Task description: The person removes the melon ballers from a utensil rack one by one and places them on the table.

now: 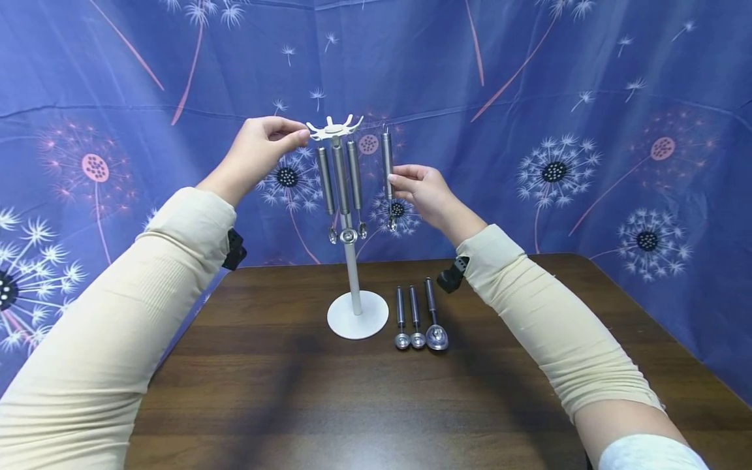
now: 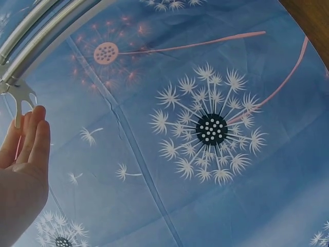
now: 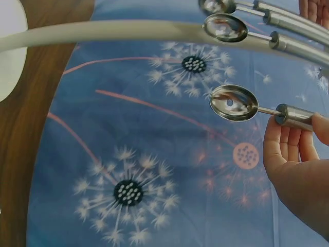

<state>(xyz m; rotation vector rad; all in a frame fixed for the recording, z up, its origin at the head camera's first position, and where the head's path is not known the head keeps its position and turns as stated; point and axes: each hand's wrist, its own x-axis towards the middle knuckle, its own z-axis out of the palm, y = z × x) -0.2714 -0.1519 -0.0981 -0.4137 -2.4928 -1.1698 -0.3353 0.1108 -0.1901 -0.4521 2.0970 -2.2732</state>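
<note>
My right hand [image 1: 427, 194] pinches the steel handle of a melon baller [image 1: 387, 151] with its hook end up, to the right of a white hanging rack [image 1: 351, 267]. In the right wrist view its small oval bowl [image 3: 234, 103] has a hole in the middle. At the rack's top, my left hand [image 1: 261, 149] pinches one curved prong [image 2: 18, 110] between thumb and fingers. Beneath the prongs hang several steel scoops, among them a left one [image 1: 325, 179], a front one [image 1: 340, 176] and a right one [image 1: 355, 173].
On the brown wooden table [image 1: 264, 391], right of the rack's round white base [image 1: 341, 323], lie two small scoops [image 1: 402, 341] and a larger scoop [image 1: 437, 337] side by side. A blue curtain [image 1: 458, 130] with dandelion prints hangs behind.
</note>
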